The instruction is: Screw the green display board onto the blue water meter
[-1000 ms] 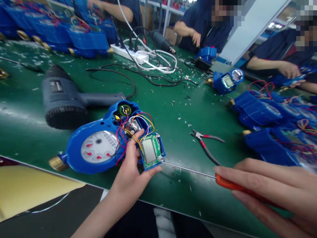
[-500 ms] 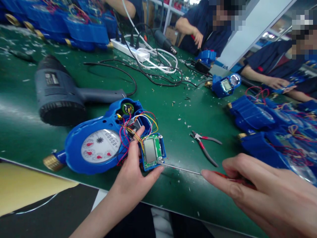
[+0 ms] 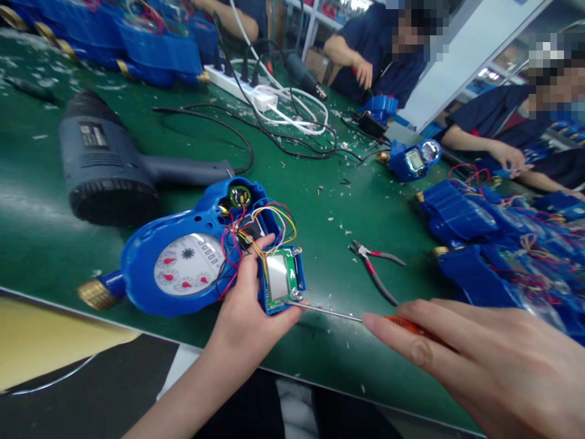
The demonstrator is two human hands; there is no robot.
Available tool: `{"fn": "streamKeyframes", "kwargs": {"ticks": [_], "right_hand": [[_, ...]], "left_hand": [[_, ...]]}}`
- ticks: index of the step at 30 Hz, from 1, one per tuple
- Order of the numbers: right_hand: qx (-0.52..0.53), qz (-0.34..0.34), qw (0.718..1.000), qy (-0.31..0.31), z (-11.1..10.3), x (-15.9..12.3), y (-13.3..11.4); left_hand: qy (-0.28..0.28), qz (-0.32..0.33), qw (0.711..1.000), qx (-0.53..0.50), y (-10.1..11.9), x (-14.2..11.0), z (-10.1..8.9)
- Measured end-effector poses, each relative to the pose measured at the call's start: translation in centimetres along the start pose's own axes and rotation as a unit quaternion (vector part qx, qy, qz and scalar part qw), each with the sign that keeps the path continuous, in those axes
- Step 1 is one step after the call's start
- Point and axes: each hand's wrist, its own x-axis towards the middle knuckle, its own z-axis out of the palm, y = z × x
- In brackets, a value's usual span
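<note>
A blue water meter (image 3: 150,268) with a round white dial and a brass fitting lies before me at the table's near edge. Coloured wires run from its opened compartment to a green circuit board with a small screen (image 3: 278,275), seated in a blue housing. My left hand (image 3: 256,299) is closed around this display module, thumb along its lower edge and forefinger by the wires. In my right hand (image 3: 457,353) is a screwdriver (image 3: 333,313) with an orange handle. Its thin shaft reaches left, and the tip meets the board's lower edge near a screw post.
Diagonal cutters (image 3: 372,268) lie right of the module. A heat gun (image 3: 109,164) rests behind the meter, left. Further back are a white power strip (image 3: 242,88) and loose cables. More blue meters (image 3: 475,213) stand at the right; co-workers (image 3: 375,55) sit opposite.
The screwdriver tip has slid slightly left along the board's lower edge, and my right hand has moved left with it. My left hand keeps its hold on the module.
</note>
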Motion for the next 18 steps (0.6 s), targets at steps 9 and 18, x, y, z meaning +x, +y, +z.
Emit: {"fn": "streamKeyframes", "kwargs": {"ticks": [9,18], "right_hand": [[-0.013,0.006,1.0,-0.025,-1.3,0.7,-0.5],[-0.053,0.0,0.998,-0.019,-1.4,1.3,-1.1]], "left_hand": [[0.004,0.035,0.999,0.019,-0.4,0.1,0.0],[0.017,0.046,0.995,0.088,0.3,0.0,-0.2]]}}
